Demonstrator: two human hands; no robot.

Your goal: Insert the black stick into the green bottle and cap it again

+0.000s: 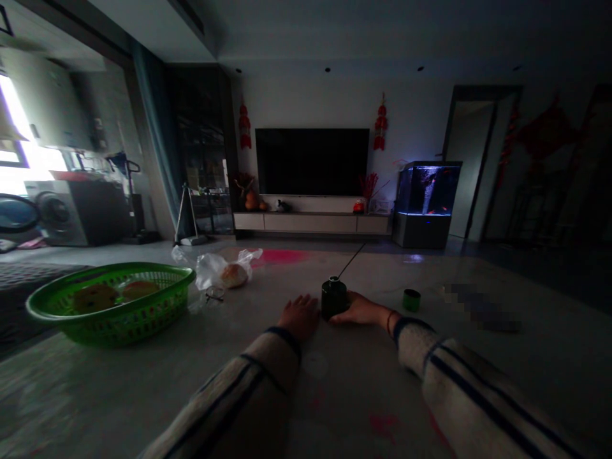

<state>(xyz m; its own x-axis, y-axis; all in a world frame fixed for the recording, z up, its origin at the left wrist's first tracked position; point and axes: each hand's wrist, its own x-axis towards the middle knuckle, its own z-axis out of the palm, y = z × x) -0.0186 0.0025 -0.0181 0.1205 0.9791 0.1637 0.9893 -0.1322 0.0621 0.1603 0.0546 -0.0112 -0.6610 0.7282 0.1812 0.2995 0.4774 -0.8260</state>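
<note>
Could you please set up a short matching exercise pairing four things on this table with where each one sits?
Things:
1. dark green bottle
2. green basket
3. small green cup
4. plastic bag

Places:
A. just right of the basket, with a bun inside
B. beyond the right wrist, standing alone
C. between the left hand and the right hand
D. at the left edge of the table

Pairs: 1-C, 2-D, 3-B, 4-A
</note>
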